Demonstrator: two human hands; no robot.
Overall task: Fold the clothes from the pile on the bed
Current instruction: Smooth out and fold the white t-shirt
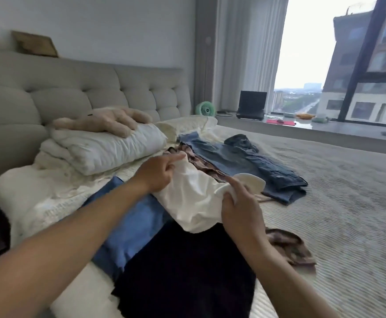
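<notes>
A white garment (194, 198) lies bunched on top of the clothes pile in the middle of the bed. My left hand (160, 172) grips its far left edge with curled fingers. My right hand (240, 203) pinches its right edge near a rounded flap. Under it lie a blue cloth (130, 226) and a black garment (187, 271). Beyond it sit a brown patterned piece (201, 161) and folded blue jeans (244, 161). Another brown patterned garment (290, 246) lies to the right.
A folded white duvet (109, 150) with a beige plush toy (105, 121) lies by the grey headboard (95, 88). The grey bedspread (336, 191) stretches right toward the window ledge, where a green fan (205, 109) and a laptop (251, 106) stand.
</notes>
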